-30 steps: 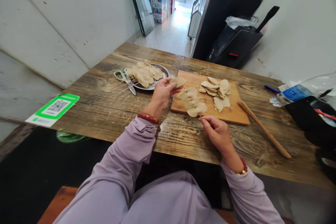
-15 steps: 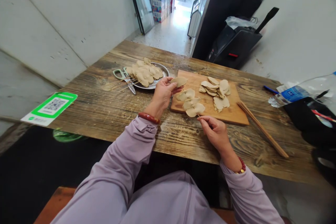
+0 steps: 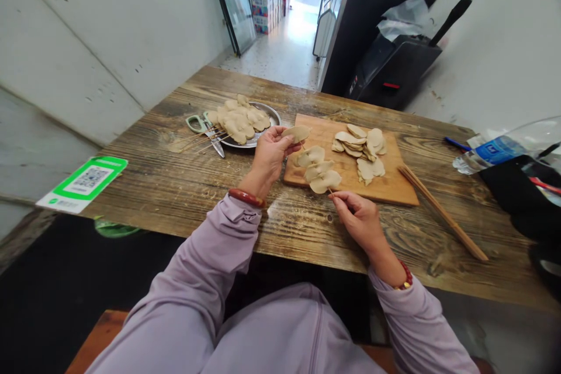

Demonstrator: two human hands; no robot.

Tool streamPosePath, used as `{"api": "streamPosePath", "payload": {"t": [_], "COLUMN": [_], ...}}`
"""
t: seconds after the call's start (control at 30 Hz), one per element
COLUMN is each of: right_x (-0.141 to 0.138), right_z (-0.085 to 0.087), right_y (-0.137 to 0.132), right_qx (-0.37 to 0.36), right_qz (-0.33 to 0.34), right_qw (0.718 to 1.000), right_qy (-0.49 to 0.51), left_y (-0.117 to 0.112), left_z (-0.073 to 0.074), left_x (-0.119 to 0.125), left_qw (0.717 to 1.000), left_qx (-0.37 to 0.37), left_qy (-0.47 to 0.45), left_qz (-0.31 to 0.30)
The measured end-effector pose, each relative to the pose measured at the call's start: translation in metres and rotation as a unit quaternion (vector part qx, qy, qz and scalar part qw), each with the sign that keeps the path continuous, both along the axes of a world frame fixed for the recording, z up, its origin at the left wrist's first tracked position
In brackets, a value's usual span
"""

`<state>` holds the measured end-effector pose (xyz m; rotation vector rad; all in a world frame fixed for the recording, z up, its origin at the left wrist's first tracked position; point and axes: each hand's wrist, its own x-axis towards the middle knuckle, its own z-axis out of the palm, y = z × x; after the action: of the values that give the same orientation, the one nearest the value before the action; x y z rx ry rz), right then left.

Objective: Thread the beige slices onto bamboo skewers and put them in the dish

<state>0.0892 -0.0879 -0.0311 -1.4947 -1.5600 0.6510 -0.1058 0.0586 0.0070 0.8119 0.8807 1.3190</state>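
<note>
Wooden tabletop (image 3: 280, 228) is bounded by a wall (image 3: 83, 29) at its left edge. Cutting board (image 3: 394, 187) is set right of the middle, between far and near edges; loose beige slices (image 3: 353, 143) are heaped on it. Metal plate (image 3: 276, 117), partly covered by loaded skewers (image 3: 239, 120), is placed towards the far left corner. Bundle of thin sticks (image 3: 442, 213) is laid right of the board, slanting towards the near edge. Scissors (image 3: 216, 145) are laid between plate and left edge. Part-loaded skewer (image 3: 319, 169) is held over the board's near left corner, its near end pinched between thumb and fingers by the right grip (image 3: 360, 219). Single slice (image 3: 298, 134) is pinched in the left grip (image 3: 268, 155) at the skewer's far end; whether it is pierced cannot be told
</note>
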Motion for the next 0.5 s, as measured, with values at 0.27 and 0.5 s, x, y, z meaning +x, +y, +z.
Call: {"api": "streamPosePath", "payload": {"t": [0.27,0.5], "right_x": [-0.0002,-0.002], "right_z": [-0.0028,-0.001], "right_y": [0.0008,0.002], "right_qx": [0.004,0.019], "right_qz": [0.008,0.012], "right_qw": [1.0,0.999], "right_qy": [-0.012,-0.022], "left_y": [-0.0038,-0.003], "left_z": [0.0026,-0.0007], "left_x": [0.001,0.0043], "left_qw": [0.999,0.991], "left_qx": [0.035,0.082], "left_qy": [0.017,0.086], "left_qz": [0.015,0.055]}}
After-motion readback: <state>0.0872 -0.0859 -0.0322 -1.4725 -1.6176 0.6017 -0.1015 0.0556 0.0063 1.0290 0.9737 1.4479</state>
